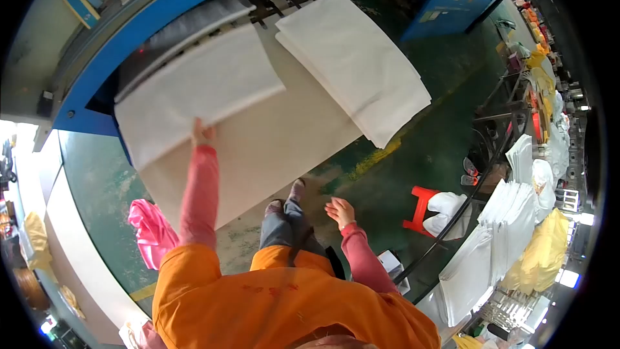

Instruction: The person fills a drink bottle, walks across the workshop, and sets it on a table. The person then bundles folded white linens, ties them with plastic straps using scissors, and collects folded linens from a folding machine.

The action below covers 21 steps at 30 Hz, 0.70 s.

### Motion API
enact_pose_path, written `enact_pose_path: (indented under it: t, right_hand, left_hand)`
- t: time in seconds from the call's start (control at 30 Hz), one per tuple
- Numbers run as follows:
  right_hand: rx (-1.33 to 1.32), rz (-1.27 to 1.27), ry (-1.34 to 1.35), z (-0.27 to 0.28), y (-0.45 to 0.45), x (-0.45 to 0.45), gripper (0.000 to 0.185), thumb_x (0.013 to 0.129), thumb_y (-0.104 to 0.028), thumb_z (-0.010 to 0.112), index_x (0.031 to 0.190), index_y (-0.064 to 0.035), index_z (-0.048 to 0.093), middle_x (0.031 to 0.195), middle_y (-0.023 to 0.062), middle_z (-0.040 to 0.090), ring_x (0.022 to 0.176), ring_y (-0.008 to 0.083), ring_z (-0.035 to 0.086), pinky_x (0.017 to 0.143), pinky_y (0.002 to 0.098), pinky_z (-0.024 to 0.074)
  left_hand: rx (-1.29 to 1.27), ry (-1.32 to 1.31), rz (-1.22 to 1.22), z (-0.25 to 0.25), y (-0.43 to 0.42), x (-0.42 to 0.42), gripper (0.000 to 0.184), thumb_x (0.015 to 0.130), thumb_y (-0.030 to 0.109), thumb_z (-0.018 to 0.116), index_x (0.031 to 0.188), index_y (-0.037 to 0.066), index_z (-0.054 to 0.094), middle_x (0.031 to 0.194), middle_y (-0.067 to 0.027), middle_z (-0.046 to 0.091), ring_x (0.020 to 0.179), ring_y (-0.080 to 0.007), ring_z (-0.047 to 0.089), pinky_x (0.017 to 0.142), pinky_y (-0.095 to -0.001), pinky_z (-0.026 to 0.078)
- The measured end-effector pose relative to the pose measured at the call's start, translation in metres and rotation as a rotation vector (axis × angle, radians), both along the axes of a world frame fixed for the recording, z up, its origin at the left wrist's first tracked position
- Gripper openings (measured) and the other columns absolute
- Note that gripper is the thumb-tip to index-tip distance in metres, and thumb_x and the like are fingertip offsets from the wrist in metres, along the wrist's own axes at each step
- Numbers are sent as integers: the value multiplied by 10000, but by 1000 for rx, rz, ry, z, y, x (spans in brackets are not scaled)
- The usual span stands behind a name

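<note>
A folded white cloth, slightly blurred, lies across the left part of a beige table, below the opening of a blue-framed machine. My left hand is at the cloth's near edge, its fingers closed on the border and partly hidden. To the right, a stack of folded white cloths overhangs the table's right edge. My right hand hovers away from the table, in front of my body, with nothing in it and its fingers loosely bent and apart.
The blue machine frame arches over the table's far side. Pink fabric hangs at the table's near left corner. On the right stand a red stool with a white bundle, a dark pole, and piles of white cloth.
</note>
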State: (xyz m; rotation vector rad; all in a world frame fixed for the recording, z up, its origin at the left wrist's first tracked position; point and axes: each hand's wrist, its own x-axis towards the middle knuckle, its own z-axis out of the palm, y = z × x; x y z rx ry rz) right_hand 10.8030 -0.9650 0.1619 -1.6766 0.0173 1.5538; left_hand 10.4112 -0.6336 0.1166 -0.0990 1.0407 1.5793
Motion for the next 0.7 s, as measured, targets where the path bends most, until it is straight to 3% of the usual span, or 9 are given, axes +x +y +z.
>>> enact_pose_path:
  t: [0.03,0.07,0.13,0.17,0.23,0.3,0.33,0.43,0.7]
  right_hand:
    - [68,65,68,5,16,-20,296,826,-243,573,1049,-54,529,934,111,599,815,216,608,698,301,489]
    - [119,113,205,5,29,-36,331,829,-265,571,1086,-67,504,978,104,581,894,220,581,742,334,478]
    - [204,16,492,-2,44,-69,375,816,-284,588,1113,-79,487,1020,100,564,970,221,543,784,356,461]
    - [231,-58,546,-5,48,-80,378,813,-278,591,1114,-76,486,1029,99,559,984,225,531,803,367,450]
    - [286,-208,647,-15,51,-97,385,806,-267,598,1116,-71,483,1049,97,549,1012,235,509,841,388,430]
    - [131,-519,563,-24,35,-102,363,751,-84,633,1077,-10,490,1029,114,550,924,264,543,796,391,456]
    - [150,-532,476,-14,21,-101,376,740,-77,642,1072,6,488,1027,122,548,921,269,543,799,401,454]
    - [164,-577,351,-4,-16,-98,388,728,-71,654,1063,31,486,1018,129,545,916,265,543,798,407,456]
    - [232,-700,70,2,-50,-103,321,698,-61,685,977,18,545,915,109,580,772,239,588,665,370,501]
  left_hand:
    - [-227,271,-181,5,-46,10,325,759,430,601,838,119,553,670,-32,575,540,-156,534,456,-259,431]
    - [-250,199,-277,22,-91,26,319,775,429,577,870,126,553,681,-58,584,557,-176,542,467,-261,422]
    - [-160,54,-441,13,-192,34,298,780,389,574,929,132,556,819,-123,609,748,-241,581,642,-335,461]
    - [-266,-306,-330,11,-230,34,341,760,355,609,981,105,543,939,-122,594,878,-263,561,753,-384,456]
    - [-351,-503,-173,39,-290,7,378,738,328,642,1008,86,538,1003,-104,576,934,-270,542,831,-408,435]
    - [-246,-333,44,50,-335,-50,388,725,313,657,1002,67,540,1023,-94,569,967,-260,527,868,-419,417]
    - [-267,-292,47,45,-353,-95,372,728,281,657,1008,68,537,1004,-84,574,947,-254,536,857,-411,429]
    - [-414,16,-154,57,-360,-161,321,735,177,652,1012,68,533,944,-59,589,870,-232,566,790,-372,475]
    - [-378,86,-569,77,-315,-192,262,757,121,597,1002,57,529,922,-64,592,864,-205,565,753,-319,478]
